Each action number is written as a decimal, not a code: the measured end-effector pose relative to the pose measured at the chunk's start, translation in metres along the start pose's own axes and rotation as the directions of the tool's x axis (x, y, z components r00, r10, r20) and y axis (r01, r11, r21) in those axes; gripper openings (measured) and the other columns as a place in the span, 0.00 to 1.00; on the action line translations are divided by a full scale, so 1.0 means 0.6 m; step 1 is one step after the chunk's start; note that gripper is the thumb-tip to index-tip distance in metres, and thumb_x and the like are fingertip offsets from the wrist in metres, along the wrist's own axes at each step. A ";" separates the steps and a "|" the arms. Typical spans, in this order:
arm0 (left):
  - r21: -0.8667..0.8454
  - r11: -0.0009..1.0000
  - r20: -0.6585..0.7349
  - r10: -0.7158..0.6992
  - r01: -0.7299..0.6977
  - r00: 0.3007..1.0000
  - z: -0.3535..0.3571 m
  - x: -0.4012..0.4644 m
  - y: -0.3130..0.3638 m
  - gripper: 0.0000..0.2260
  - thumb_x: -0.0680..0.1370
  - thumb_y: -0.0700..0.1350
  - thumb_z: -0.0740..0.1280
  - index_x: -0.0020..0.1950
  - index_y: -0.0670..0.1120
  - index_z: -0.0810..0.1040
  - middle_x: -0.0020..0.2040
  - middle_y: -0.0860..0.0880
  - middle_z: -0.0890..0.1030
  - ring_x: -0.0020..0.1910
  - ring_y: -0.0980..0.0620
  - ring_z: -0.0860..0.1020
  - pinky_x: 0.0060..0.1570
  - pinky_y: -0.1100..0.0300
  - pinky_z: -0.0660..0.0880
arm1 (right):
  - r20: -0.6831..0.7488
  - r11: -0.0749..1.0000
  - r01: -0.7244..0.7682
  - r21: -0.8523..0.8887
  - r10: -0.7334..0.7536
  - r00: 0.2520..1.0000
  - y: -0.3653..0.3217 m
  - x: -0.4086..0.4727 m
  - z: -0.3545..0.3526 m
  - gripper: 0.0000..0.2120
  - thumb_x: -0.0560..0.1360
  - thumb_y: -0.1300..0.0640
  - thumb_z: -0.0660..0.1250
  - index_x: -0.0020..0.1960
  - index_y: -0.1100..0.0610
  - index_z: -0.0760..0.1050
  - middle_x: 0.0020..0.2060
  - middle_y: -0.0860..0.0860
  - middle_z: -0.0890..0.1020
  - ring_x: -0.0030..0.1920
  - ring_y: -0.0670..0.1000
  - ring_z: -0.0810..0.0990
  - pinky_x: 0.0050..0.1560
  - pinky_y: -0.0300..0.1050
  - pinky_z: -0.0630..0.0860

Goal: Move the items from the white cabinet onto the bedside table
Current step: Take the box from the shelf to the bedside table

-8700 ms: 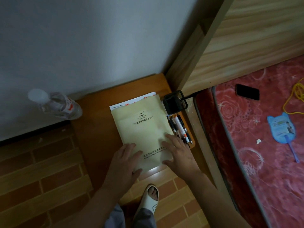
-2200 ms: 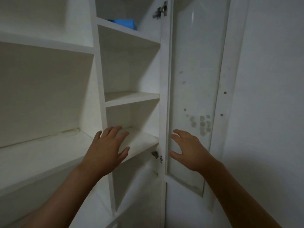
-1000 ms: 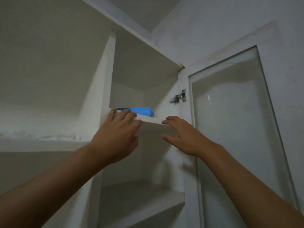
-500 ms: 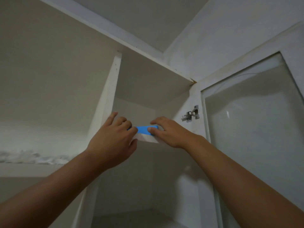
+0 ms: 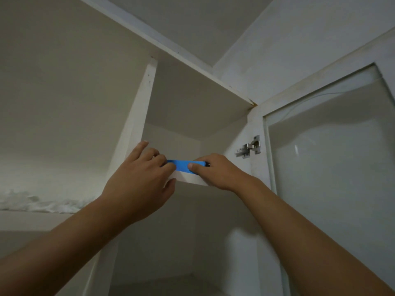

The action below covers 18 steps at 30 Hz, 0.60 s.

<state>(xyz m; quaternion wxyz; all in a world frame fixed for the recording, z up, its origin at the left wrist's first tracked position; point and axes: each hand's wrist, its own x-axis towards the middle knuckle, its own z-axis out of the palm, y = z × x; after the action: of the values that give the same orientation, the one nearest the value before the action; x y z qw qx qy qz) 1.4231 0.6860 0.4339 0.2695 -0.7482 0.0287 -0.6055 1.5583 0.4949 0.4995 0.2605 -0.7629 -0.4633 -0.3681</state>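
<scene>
A flat blue box (image 5: 181, 166) lies on a high shelf (image 5: 192, 180) of the white cabinet, only its front edge showing between my hands. My left hand (image 5: 141, 178) reaches up from below, its fingers curled over the box's left end. My right hand (image 5: 215, 170) grips the right end, thumb pressed on the blue front face. The rest of the box is hidden behind the shelf edge and my fingers.
The cabinet's glass door (image 5: 329, 178) stands open on the right, hung on a metal hinge (image 5: 249, 147). A vertical divider (image 5: 136, 129) rises left of the box. A wider shelf (image 5: 38, 207) on the left holds something pale and crumpled.
Both hands have closed in on the blue box: the left fingers now cover its left end and the right thumb presses its front. The view has tilted slightly further up.
</scene>
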 end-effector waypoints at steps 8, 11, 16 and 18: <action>-0.010 1.000 -0.018 -0.009 0.009 1.000 0.004 0.000 -0.002 0.16 0.80 0.56 0.58 0.58 0.50 0.81 0.50 0.50 0.82 0.54 0.45 0.76 0.75 0.43 0.61 | 0.047 0.999 -0.009 -0.052 0.011 0.999 0.014 -0.033 -0.058 0.20 0.79 0.36 0.65 0.46 0.52 0.84 0.29 0.45 0.72 0.30 0.46 0.70 0.36 0.45 0.65; -0.020 1.000 -0.025 -0.007 0.006 1.000 0.005 -0.001 -0.003 0.17 0.80 0.56 0.57 0.59 0.50 0.81 0.50 0.50 0.82 0.55 0.45 0.77 0.75 0.43 0.62 | 0.111 0.985 -0.091 -0.145 0.108 0.988 0.009 -0.022 -0.073 0.26 0.77 0.30 0.63 0.47 0.52 0.83 0.31 0.48 0.75 0.33 0.48 0.74 0.41 0.48 0.68; -0.038 0.999 -0.013 -0.005 0.004 1.000 0.001 0.000 -0.002 0.16 0.81 0.55 0.58 0.58 0.50 0.82 0.49 0.49 0.82 0.53 0.45 0.77 0.74 0.43 0.63 | 0.197 0.949 -0.183 -0.257 0.237 0.951 -0.010 -0.002 -0.078 0.41 0.70 0.22 0.62 0.49 0.62 0.78 0.31 0.51 0.76 0.33 0.50 0.74 0.43 0.49 0.68; -0.050 0.999 -0.002 -0.008 0.008 1.000 -0.001 0.000 -0.002 0.16 0.80 0.56 0.59 0.58 0.50 0.81 0.50 0.49 0.82 0.54 0.46 0.77 0.75 0.43 0.62 | 0.198 0.942 -0.186 -0.278 0.246 0.949 -0.012 -0.002 -0.077 0.42 0.69 0.21 0.62 0.52 0.62 0.80 0.31 0.50 0.75 0.33 0.50 0.74 0.42 0.49 0.68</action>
<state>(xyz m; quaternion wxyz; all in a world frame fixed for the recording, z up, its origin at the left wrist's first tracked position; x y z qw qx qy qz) 1.4222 0.6868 0.4341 0.2483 -0.7541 0.0413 -0.6066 1.5364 0.4634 0.5264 0.1436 -0.8739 -0.3519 -0.3032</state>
